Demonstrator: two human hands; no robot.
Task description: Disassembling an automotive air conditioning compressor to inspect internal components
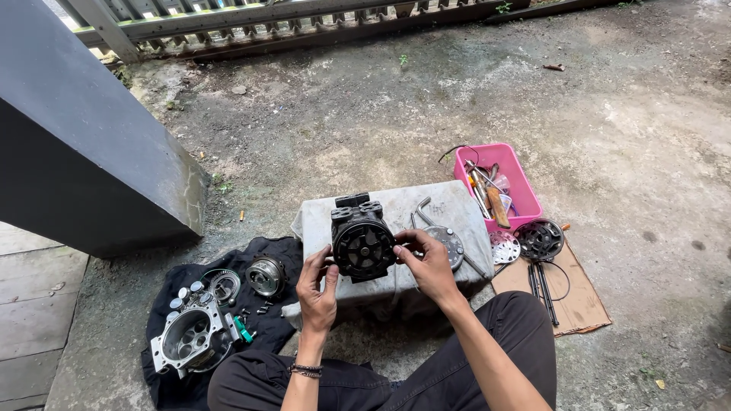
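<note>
A black round machine part with a spoked face and block-shaped ports on top is held upright over a cloth-covered block. My left hand grips its left lower edge. On its right edge rests my right hand, fingers closed on the rim. A grey disc-shaped plate lies on the cloth just behind my right hand, next to a bent metal wrench.
A black cloth at the left carries a silver housing, a pulley, a ring and small bolts. At the right stand a pink tool basket, a black wheel and rods on cardboard. A dark pillar rises left.
</note>
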